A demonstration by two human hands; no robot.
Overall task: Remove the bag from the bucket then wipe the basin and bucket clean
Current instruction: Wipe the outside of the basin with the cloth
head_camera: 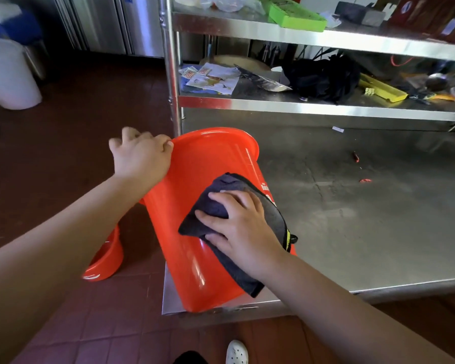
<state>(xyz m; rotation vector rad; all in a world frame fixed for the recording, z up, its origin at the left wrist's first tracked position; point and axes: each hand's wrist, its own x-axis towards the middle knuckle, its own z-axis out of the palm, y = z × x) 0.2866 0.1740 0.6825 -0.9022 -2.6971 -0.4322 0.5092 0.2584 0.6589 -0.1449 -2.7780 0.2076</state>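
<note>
An orange bucket (195,206) lies tilted on the front left corner of a steel table, its rim toward the shelves. My left hand (142,156) grips the bucket's rim at the upper left. My right hand (239,229) presses a dark grey cloth (221,203) against the bucket's outer wall, fingers spread and curled into the fabric. An orange basin (105,261) stands on the floor left of the table, partly hidden behind my left forearm and the bucket. No bag shows in or near the bucket.
The steel table (365,219) stretches right, with small red scraps (355,156) on it. Above it are steel shelves with papers (210,78), a black bag (323,74) and a green tray (297,15). A white bin (8,74) stands at the far left on the tiled floor.
</note>
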